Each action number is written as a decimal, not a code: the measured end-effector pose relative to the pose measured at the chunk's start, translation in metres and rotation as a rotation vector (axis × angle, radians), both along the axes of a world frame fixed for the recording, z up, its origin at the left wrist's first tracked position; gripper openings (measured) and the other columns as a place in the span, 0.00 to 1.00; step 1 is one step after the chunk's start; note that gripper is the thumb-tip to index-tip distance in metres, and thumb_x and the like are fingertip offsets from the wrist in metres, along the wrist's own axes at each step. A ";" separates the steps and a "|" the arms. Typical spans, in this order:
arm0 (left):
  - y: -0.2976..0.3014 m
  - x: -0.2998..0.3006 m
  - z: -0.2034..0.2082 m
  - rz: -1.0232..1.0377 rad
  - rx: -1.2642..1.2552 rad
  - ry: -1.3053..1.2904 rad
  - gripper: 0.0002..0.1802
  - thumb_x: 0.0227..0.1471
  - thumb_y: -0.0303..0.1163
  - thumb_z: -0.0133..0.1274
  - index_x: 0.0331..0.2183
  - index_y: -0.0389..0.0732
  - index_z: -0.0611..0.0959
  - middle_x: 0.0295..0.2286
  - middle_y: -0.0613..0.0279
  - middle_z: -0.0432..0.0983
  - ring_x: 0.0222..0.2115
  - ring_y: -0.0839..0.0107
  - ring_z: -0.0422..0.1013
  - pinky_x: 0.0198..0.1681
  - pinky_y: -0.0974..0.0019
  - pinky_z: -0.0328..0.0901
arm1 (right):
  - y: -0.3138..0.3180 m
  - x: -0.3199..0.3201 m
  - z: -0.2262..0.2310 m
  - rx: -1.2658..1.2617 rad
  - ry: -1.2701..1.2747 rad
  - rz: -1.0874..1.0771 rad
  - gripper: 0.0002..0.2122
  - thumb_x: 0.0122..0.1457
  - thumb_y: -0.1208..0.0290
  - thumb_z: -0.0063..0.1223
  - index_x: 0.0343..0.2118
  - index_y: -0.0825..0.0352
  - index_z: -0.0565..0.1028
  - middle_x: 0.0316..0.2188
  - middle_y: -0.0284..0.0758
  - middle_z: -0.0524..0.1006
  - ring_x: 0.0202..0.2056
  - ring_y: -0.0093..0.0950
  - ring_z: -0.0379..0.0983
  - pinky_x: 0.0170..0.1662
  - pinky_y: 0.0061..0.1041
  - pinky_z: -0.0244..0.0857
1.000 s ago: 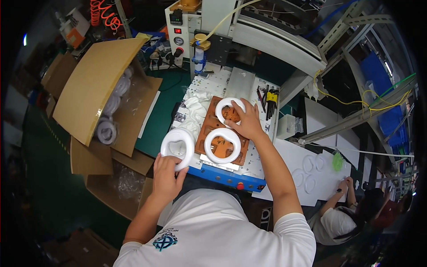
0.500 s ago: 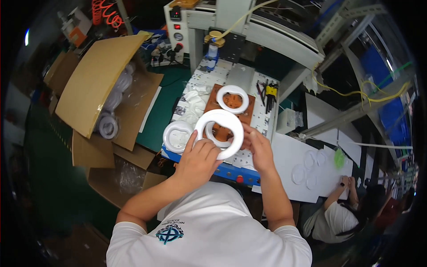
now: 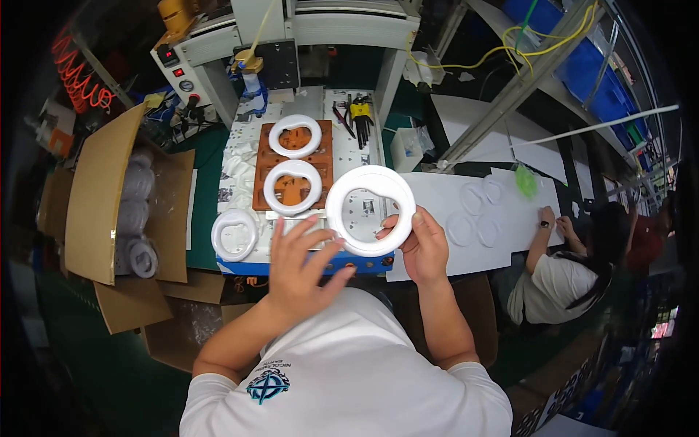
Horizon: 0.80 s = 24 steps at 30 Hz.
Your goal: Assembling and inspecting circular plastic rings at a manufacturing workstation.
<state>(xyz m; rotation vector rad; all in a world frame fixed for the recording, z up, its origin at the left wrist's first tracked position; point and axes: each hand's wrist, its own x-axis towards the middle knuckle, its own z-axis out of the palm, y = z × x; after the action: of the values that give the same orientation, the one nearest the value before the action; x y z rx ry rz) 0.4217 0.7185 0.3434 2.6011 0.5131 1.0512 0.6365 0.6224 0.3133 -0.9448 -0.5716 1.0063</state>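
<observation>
A white plastic ring [image 3: 336, 211] with a heart-like inner opening is raised above the bench front, gripped at its right rim by my right hand [image 3: 424, 246]. My left hand [image 3: 300, 269] is off the ring, fingers spread, just left of it and holding nothing. Behind, an orange-brown fixture block [image 3: 328, 146] bears two similar white rings, a far ring [image 3: 275, 135] and a near ring [image 3: 270, 187]. Another white ring [image 3: 217, 237] lies on the bench at the front left, beside my left hand.
Left stands an open cardboard box [image 3: 95, 197] of bagged rings. A dispensing machine frame [image 3: 349, 33] spans the back, its blue-tipped nozzle [image 3: 253, 84] over the bench. Black-handled tools [image 3: 362, 120] lie right of the fixture. A co-worker [image 3: 561, 284] sits right, at a white table [image 3: 429, 197].
My left hand has let go of the ring and opened. My right hand now holds the ring alone, farther right of the fixture. The view has turned right.
</observation>
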 end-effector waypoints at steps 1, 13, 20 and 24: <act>0.003 -0.004 -0.004 0.056 -0.027 -0.030 0.23 0.43 0.34 0.65 0.43 0.41 0.80 0.44 0.57 0.74 0.55 0.52 0.66 0.63 0.37 0.47 | -0.004 0.003 0.000 0.000 0.002 -0.008 0.19 0.71 0.63 0.36 0.51 0.75 0.68 0.37 0.45 0.79 0.36 0.35 0.80 0.41 0.31 0.77; 0.077 -0.120 -0.087 0.536 -0.076 0.312 0.15 0.49 0.29 0.61 0.41 0.39 0.80 0.43 0.52 0.75 0.52 0.49 0.67 0.61 0.45 0.54 | -0.017 0.032 -0.010 0.037 -0.004 -0.081 0.18 0.72 0.64 0.35 0.53 0.75 0.67 0.38 0.45 0.79 0.37 0.35 0.80 0.43 0.32 0.76; 0.084 -0.138 -0.118 0.493 -0.052 0.514 0.13 0.48 0.30 0.61 0.39 0.39 0.83 0.39 0.54 0.75 0.51 0.52 0.67 0.64 0.44 0.51 | -0.020 0.039 -0.015 0.048 0.008 -0.116 0.18 0.72 0.64 0.35 0.53 0.75 0.67 0.38 0.45 0.79 0.37 0.35 0.80 0.43 0.32 0.76; 0.082 -0.134 -0.117 0.459 -0.070 0.511 0.11 0.48 0.30 0.61 0.36 0.39 0.83 0.38 0.56 0.76 0.50 0.54 0.68 0.65 0.45 0.50 | -0.023 0.043 -0.017 0.044 0.008 -0.143 0.19 0.72 0.63 0.34 0.53 0.75 0.67 0.38 0.45 0.79 0.36 0.35 0.80 0.41 0.31 0.77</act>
<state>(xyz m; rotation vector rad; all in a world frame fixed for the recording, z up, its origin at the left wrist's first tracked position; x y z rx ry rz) 0.2877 0.8005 0.2259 2.7435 1.2849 0.4404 0.6795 0.5995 0.2967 -0.9290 -0.5102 0.8654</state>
